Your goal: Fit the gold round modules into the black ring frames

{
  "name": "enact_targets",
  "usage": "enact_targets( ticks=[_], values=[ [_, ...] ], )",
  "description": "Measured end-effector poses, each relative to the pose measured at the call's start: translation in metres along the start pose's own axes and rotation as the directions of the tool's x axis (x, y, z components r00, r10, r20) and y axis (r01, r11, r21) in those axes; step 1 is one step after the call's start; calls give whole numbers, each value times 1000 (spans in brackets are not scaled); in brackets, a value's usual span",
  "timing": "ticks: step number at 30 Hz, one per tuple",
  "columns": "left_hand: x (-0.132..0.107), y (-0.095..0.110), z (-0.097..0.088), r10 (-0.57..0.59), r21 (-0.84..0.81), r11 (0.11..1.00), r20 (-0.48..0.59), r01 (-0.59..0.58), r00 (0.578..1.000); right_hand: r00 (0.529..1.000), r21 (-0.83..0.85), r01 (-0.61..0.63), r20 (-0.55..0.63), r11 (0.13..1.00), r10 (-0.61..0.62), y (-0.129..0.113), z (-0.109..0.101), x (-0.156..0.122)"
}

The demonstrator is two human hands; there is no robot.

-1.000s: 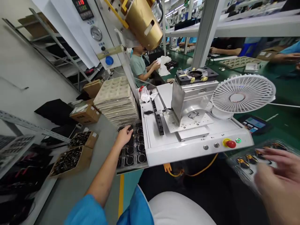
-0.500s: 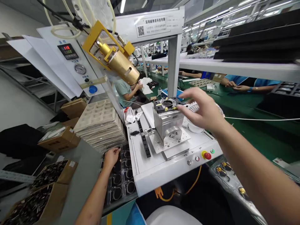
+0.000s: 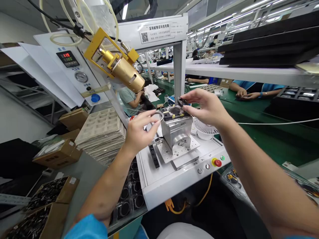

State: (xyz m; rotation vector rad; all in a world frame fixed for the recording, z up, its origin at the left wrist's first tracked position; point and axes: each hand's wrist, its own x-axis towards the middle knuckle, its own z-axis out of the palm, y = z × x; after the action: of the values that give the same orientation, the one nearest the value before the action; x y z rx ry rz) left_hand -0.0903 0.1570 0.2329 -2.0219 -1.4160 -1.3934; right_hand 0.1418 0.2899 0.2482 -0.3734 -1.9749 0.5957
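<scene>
Ring [image 3: 159, 115] tilts toward fixture [image 3: 177, 128], pinched by left hand [image 3: 140, 132] fingers; right hand [image 3: 208, 109] fingers pinch dark part [image 3: 181, 100]

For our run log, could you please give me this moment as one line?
left hand: pinches thin silver metal ring | right hand: holds small dark part | both at black-topped silver metal fixture block
</scene>
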Motion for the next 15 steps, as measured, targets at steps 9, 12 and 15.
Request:
enact_targets(
  ticks=[9, 12, 15],
  values=[
    [50, 11, 44, 45, 91, 991, 492, -103, 870, 813, 113, -537, -197, 836, 549, 1, -33, -224],
    [32, 5, 45, 91, 115, 980, 460, -161, 883, 614, 159, -756, -162, 634, 773, 19, -34, -284],
    [26, 2, 47, 90, 146, 973, 475, -179, 876, 531, 93, -837, -102, 540, 841, 33, -30, -313]
  ],
)
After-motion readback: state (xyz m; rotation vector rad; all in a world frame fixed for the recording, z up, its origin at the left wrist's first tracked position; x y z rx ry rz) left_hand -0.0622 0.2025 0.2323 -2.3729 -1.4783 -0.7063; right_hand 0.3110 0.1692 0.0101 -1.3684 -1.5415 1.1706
